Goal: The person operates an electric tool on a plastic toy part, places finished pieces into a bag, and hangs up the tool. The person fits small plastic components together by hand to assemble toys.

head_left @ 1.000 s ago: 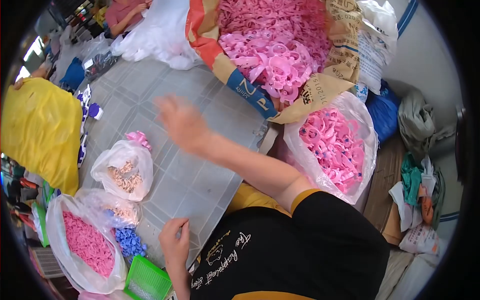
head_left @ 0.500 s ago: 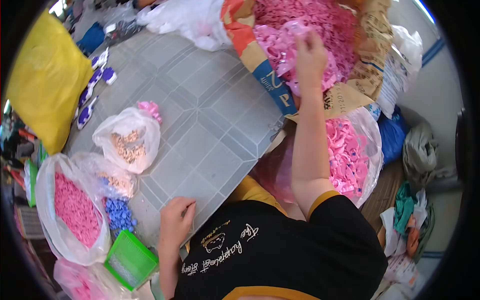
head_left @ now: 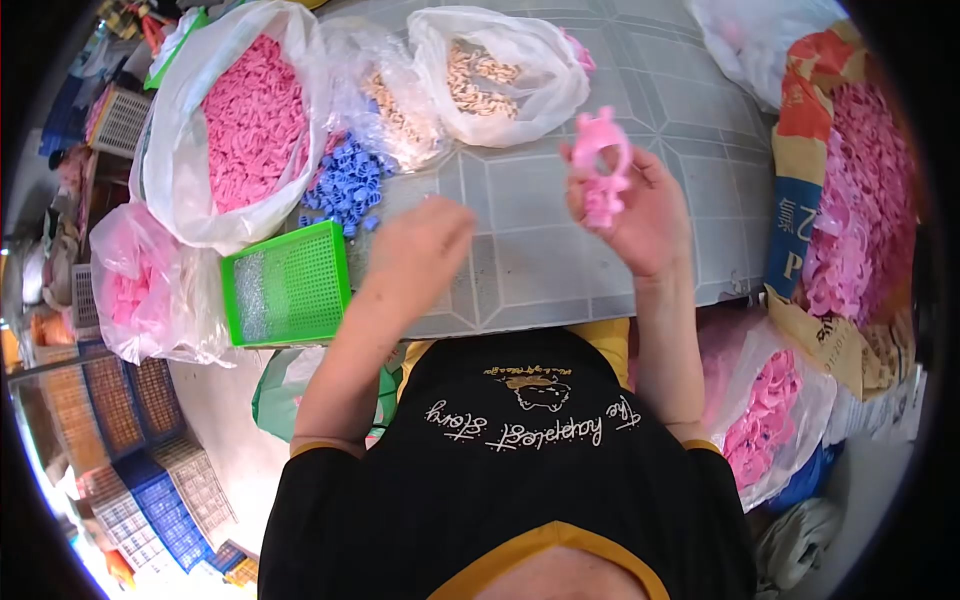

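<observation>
My right hand (head_left: 650,225) grips a pink plastic ring-shaped piece (head_left: 603,190) over the grey tile-patterned tabletop (head_left: 535,265), its long axis pointing away from me. My curled left hand (head_left: 422,250) is apart, leftward; whether it holds anything, I can't tell.

So from my end there's a bunch of baskets down on the lower left: brown ones (head_left: 112,395), a blue one (head_left: 170,510) and a beige one (head_left: 198,485) right beside it, plus something orange (head_left: 120,568) near the rim of my view that I can't make out. Higher up that side I've got a grey basket (head_left: 120,120). Below the table edge I see a green and white bag (head_left: 275,392) over pale floor (head_left: 210,410). Way over right there's a white plastic bag (head_left: 760,50) up top, then a blue bag (head_left: 808,478) low down, with a crumpled grey bag (head_left: 800,540) just below it.
</observation>
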The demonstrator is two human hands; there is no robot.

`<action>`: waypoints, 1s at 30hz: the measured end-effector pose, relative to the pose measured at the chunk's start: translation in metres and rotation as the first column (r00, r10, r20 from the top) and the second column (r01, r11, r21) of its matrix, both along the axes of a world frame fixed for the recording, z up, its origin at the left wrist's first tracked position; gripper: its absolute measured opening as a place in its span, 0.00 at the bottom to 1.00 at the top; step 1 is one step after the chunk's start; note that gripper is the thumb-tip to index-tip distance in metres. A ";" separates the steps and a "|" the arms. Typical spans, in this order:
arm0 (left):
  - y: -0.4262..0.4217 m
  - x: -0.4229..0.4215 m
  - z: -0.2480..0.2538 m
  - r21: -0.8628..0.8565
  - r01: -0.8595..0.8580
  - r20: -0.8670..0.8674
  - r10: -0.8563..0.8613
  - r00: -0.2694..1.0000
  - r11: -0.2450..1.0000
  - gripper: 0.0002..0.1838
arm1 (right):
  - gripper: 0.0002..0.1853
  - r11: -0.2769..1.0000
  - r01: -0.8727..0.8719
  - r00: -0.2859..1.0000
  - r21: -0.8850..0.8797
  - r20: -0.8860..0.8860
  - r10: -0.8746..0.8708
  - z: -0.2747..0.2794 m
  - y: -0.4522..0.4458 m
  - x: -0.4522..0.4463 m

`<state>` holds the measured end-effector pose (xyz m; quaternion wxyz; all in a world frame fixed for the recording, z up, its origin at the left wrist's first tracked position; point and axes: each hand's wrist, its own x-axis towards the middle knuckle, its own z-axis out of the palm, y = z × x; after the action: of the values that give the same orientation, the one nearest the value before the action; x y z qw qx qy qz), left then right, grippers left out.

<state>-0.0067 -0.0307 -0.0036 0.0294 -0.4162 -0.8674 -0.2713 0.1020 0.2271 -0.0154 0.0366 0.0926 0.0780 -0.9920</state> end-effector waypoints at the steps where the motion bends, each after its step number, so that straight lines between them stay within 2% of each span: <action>1: -0.012 -0.015 0.001 -0.003 -0.099 -0.142 0.098 0.985 0.995 0.08 | 0.27 0.995 -0.065 0.998 -0.082 0.022 0.067 0.000 -0.008 -0.006; 2: -0.025 -0.032 -0.003 -0.007 -0.148 -0.216 0.143 0.966 0.989 0.07 | 0.27 0.979 -0.123 0.991 -0.165 0.041 0.131 -0.001 -0.012 -0.010; 3: -0.036 -0.048 -0.008 -0.008 -0.193 -0.287 0.182 0.940 0.981 0.07 | 0.26 0.989 -0.130 0.991 -0.070 -0.010 0.130 -0.018 -0.013 -0.016; 6: -0.051 -0.072 -0.019 -0.093 -0.155 -0.208 0.133 0.969 0.983 0.07 | 0.24 0.971 -0.118 0.993 0.208 0.037 0.112 -0.041 -0.020 -0.027; 9: -0.046 -0.071 -0.026 -0.212 -0.199 -0.216 0.152 0.964 0.957 0.05 | 0.24 0.950 -0.162 0.986 0.267 0.070 0.148 -0.042 -0.028 -0.026; 12: -0.041 -0.064 -0.026 -0.282 -0.205 -0.250 0.134 0.959 0.937 0.08 | 0.27 0.904 -0.136 0.989 0.406 0.113 0.098 -0.023 -0.038 -0.022; 15: -0.035 -0.056 -0.025 -0.148 -0.140 -0.387 0.073 0.919 0.979 0.09 | 0.32 0.914 -0.080 0.997 0.398 0.047 0.066 -0.034 -0.037 -0.022; 18: -0.010 -0.032 -0.004 0.073 -0.201 0.087 0.194 0.977 0.977 0.09 | 0.35 0.896 -0.077 0.993 0.437 -0.044 0.106 -0.040 -0.038 -0.022; 21: 0.019 -0.006 0.001 0.296 -0.090 0.299 -0.003 0.954 0.951 0.09 | 0.37 0.887 -0.070 0.989 0.456 -0.082 0.119 -0.023 -0.043 -0.020; 22: 0.026 -0.002 -0.001 0.372 -0.055 0.346 -0.084 0.935 0.926 0.09 | 0.37 0.887 -0.060 0.988 0.458 -0.098 0.117 -0.022 -0.044 -0.021; 25: 0.051 0.007 0.003 0.369 0.090 0.252 -0.193 0.948 0.925 0.08 | 0.38 0.871 -0.024 0.988 0.490 -0.123 0.096 -0.033 -0.040 -0.023; 28: 0.063 0.009 -0.010 0.412 0.004 0.286 -0.133 0.949 0.911 0.06 | 0.40 0.881 -0.007 0.987 0.472 -0.138 0.081 -0.037 -0.040 -0.022; 30: 0.070 0.016 -0.011 0.402 -0.113 0.379 -0.053 0.924 0.908 0.07 | 0.41 0.877 0.061 0.988 0.477 -0.157 0.017 -0.034 -0.046 -0.024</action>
<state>0.0092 0.0391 -0.0145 -0.0474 -0.3257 -0.7847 -0.5253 0.0784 0.1810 -0.0497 -0.0051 0.0219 0.3233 -0.9460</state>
